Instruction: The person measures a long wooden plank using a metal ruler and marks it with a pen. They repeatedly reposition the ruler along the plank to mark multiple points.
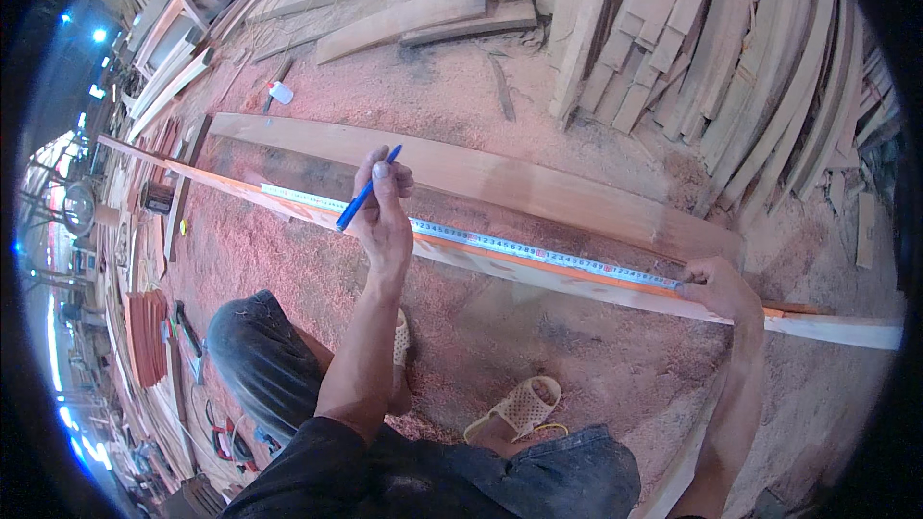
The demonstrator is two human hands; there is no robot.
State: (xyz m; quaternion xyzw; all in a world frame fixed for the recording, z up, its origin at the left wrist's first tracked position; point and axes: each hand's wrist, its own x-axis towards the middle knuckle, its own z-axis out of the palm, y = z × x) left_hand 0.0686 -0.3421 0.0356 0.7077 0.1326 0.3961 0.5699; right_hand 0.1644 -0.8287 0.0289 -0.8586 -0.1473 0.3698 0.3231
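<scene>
Surveying remotely: tape measure [510,247] runs far left to near right along board [577,289].
I find right hand [723,290] pinching its right end; left hand [387,219], above it, gripping pen [357,204].

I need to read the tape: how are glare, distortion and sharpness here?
Head view: lights flare at far left; stacked boards at upper right look fisheye-curved; markings on the tape measure look crisp between left hand and right hand, fainter farther left.
</scene>
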